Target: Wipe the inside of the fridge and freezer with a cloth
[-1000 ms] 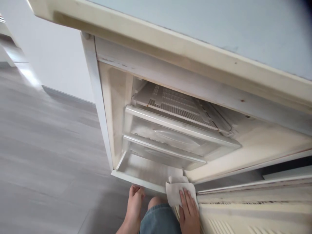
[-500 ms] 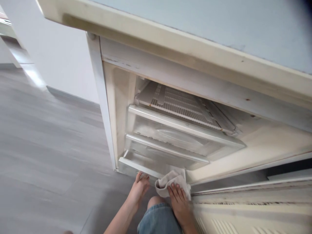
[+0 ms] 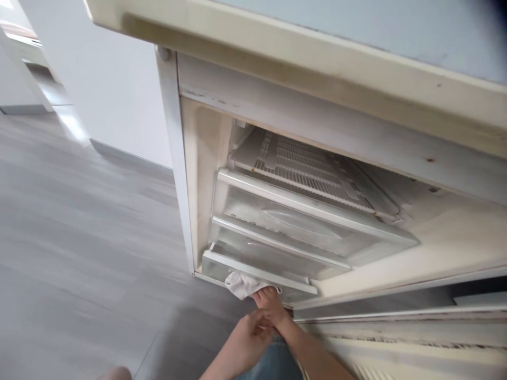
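Note:
My right hand (image 3: 271,306) presses a pale cloth (image 3: 242,285) to the front of the lowest freezer drawer (image 3: 257,270). Its fingers are bent over the right end of the cloth. Beside my right wrist, my left hand (image 3: 250,338) has its fingers curled in, and nothing shows in them. The lowest drawer sticks out a little from those above it. Over it are a middle drawer (image 3: 277,245) and an upper clear drawer (image 3: 301,214) with a white front rim. A white wire rack (image 3: 309,163) lies above the drawers.
The open upper door (image 3: 325,53) hangs over the compartment. An open lower door (image 3: 396,338) stands at the right, with dark marks along its seal. A white cabinet panel (image 3: 119,89) and grey wood-look floor (image 3: 99,253) are at the left. My knee in denim is below.
My right hand has slid the cloth leftward, from the drawer's right end onto its front. My left hand has left the drawer and drawn back beside my right wrist. The lowest drawer appears pushed further in.

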Available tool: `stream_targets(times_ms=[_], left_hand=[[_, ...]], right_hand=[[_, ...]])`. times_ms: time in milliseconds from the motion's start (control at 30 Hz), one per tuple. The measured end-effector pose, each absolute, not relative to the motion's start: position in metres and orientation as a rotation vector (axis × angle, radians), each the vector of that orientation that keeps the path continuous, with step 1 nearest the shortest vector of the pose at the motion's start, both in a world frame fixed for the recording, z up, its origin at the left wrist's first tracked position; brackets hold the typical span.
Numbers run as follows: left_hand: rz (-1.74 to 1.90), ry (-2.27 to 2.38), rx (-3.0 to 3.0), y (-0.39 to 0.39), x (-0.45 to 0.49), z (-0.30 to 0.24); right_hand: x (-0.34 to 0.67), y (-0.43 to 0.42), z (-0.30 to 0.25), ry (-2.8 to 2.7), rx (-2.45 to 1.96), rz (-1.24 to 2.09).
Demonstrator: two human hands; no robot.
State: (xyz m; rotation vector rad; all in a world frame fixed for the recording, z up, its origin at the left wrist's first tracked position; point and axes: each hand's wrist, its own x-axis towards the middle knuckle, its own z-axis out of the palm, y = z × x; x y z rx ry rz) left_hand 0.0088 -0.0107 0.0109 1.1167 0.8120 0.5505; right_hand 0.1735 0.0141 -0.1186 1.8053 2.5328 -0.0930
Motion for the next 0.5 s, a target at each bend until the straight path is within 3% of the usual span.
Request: stream_targets(times_ms=[267,500], left_hand=[[0.461,0.946,1.176,-0.013,0.007,0.000],[0.469,0.951,1.119,-0.009,0.010,-0.002]], right_hand=[[0.145,0.044,-0.104,2.483,1.971,-0.063],[0.206,0.010,-0.124,2.264,2.161,0.015]])
